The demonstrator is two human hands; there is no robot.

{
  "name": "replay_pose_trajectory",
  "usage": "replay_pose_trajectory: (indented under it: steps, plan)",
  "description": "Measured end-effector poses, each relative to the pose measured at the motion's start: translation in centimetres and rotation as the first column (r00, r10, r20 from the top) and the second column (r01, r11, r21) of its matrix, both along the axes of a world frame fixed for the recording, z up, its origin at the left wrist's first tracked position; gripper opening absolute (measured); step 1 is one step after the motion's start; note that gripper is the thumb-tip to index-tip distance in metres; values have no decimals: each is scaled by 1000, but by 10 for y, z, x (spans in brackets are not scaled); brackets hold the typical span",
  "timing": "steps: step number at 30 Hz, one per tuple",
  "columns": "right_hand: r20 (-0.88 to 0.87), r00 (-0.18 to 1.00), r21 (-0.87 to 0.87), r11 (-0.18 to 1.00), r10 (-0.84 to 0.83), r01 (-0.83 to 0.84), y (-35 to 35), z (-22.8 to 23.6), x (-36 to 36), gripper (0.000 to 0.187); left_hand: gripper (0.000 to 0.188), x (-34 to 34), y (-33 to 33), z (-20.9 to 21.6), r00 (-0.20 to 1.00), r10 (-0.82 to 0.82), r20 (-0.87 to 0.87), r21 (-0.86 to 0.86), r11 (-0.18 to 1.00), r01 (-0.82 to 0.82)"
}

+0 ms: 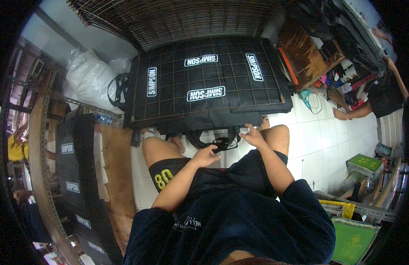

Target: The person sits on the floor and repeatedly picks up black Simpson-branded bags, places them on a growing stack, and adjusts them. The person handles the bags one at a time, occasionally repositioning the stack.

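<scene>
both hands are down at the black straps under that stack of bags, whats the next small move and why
Probably close the left hand on the black strap loop and pull it free. The strap hangs below the near edge of the black bag stack, bunched between the knees. The left fingertips sit right beside it and the right hand is open just above, so neither seems to grip it yet.

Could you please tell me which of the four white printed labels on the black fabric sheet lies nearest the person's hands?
The lowest central white label on the black fabric sheet, lying level just above the sheet's near edge; the other three sit farther up or toward the sides.
</scene>
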State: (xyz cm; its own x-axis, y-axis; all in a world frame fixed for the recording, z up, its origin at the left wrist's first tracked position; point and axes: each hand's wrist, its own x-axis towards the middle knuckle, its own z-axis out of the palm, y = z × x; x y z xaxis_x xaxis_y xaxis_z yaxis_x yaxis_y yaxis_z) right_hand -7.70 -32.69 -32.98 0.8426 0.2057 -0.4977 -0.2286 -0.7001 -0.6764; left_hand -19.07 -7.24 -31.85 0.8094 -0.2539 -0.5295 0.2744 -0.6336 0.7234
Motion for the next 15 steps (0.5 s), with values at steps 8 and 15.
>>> replay_pose_trajectory:
  steps: [8,15]
  plan:
    - [10,1000,-2,1000,-9,9,-3,8,-1,75,63,0,-4,8,1000,-17,-3,-9,1000,17]
    - [13,1000,-29,1000,-1,1,-3,1,-2,76,63,-2,-2,0,1000,-8,2,-34,999,8]
